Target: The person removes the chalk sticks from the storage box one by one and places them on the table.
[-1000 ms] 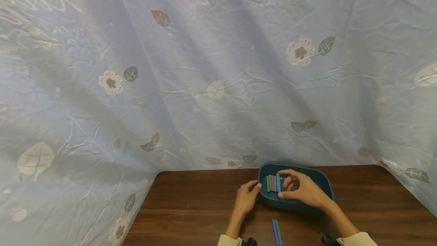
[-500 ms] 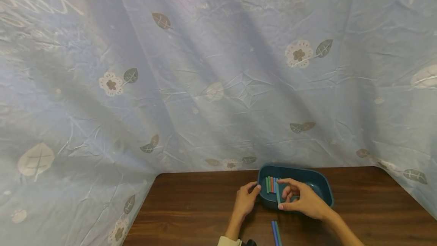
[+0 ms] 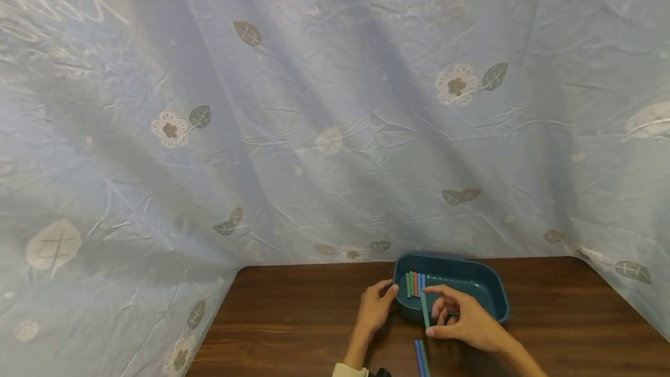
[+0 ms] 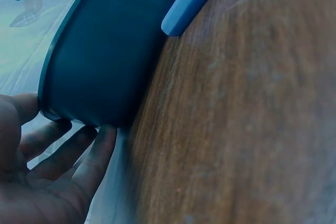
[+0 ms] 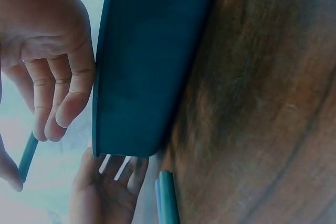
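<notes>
My left hand (image 3: 374, 307) holds the left end of a teal plastic tub (image 3: 489, 301), its thumb at the rim and its fingers against the outer wall. Between thumb and forefinger, my right hand (image 3: 463, 316) pinches a slim teal stick (image 3: 425, 310) by its two ends, over the tub's front rim. Inside the tub, several similar sticks (image 3: 416, 285) in green, red and blue lie side by side at the left. The right wrist view shows one end of the held stick (image 5: 28, 157), with the other fingers curled in.
On the wooden table (image 3: 282, 313), a blue-violet stick (image 3: 419, 358) and a green stick (image 3: 424, 358) lie together in front of the tub. A pale patterned cloth (image 3: 314, 191) hangs behind the table.
My right hand has drawn the teal stick from beside the row in the tub towards me, over the front rim. The left hand has stayed at the tub's end.
</notes>
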`<move>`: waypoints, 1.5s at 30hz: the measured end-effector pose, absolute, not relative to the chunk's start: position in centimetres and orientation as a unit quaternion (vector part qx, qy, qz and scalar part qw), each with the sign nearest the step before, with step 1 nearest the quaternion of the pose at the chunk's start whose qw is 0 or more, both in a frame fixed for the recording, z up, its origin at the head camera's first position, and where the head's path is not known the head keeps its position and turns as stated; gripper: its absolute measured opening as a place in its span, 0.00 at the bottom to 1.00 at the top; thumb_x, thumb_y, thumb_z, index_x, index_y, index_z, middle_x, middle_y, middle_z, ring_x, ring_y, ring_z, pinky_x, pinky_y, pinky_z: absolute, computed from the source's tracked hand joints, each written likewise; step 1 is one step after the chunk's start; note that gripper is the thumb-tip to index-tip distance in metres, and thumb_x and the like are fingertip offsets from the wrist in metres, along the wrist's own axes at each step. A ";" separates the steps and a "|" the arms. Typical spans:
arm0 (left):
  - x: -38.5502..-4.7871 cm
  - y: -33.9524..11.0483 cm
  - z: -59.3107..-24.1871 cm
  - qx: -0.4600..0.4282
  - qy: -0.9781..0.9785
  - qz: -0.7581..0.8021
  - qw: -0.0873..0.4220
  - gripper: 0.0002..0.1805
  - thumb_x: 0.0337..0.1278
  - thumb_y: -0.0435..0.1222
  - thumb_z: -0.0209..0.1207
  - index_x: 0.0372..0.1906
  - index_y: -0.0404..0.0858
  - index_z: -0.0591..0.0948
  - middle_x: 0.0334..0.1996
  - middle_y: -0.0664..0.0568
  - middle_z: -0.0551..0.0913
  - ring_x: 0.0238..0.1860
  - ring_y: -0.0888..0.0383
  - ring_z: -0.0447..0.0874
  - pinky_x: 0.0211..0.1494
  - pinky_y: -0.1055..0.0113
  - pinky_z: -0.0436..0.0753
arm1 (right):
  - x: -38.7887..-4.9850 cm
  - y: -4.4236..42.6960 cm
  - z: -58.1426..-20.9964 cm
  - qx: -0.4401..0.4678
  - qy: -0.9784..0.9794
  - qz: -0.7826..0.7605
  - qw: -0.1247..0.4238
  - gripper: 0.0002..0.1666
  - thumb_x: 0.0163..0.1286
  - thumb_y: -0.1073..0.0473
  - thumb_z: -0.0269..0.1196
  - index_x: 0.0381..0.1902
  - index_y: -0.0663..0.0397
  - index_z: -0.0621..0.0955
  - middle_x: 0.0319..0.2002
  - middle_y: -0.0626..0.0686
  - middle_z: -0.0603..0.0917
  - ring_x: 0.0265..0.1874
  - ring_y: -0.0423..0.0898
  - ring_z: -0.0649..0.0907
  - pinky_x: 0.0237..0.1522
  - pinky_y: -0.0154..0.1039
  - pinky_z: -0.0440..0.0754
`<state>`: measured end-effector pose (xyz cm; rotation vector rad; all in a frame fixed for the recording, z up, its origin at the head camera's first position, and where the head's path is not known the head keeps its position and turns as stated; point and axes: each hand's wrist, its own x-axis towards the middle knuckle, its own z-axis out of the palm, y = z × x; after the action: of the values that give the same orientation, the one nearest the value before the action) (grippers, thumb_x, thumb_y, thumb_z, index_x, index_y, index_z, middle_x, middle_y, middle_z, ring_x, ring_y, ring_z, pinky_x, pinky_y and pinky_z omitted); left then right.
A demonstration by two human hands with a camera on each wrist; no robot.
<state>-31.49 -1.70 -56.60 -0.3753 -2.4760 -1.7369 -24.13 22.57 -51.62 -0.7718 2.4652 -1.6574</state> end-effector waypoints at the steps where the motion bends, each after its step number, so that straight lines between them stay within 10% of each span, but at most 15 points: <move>1: -31.5 -1.7 -56.6 -0.123 -0.810 -0.571 0.047 0.21 0.77 0.46 0.62 0.61 0.35 0.88 0.56 0.44 0.91 0.61 0.46 0.87 0.65 0.49 0.84 | -24.1 22.6 -51.7 -0.256 0.803 -0.537 0.036 0.42 0.68 0.60 0.76 0.75 0.65 0.71 0.41 0.62 0.85 0.34 0.41 0.87 0.35 0.40 0.88; 19: -31.5 -1.8 -57.0 -0.129 -0.796 -0.591 0.033 0.22 0.76 0.47 0.63 0.61 0.35 0.87 0.54 0.45 0.92 0.52 0.57 0.89 0.54 0.65 0.86 | -22.8 23.0 -53.4 -0.294 0.796 -0.520 0.094 0.39 0.68 0.60 0.76 0.72 0.68 0.73 0.39 0.54 0.87 0.34 0.36 0.85 0.31 0.35 0.85; 45: -31.5 -1.8 -56.9 -0.127 -0.808 -0.575 0.036 0.22 0.78 0.46 0.61 0.62 0.35 0.87 0.58 0.43 0.90 0.62 0.45 0.86 0.67 0.45 0.83 | -22.5 22.9 -54.8 -0.260 0.840 -0.460 0.123 0.40 0.63 0.51 0.80 0.66 0.65 0.78 0.36 0.47 0.85 0.31 0.35 0.83 0.34 0.34 0.83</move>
<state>-31.53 -1.77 -56.89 -0.3887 -2.4813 -1.7651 -22.55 22.86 -54.82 -0.7573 2.4511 -1.3422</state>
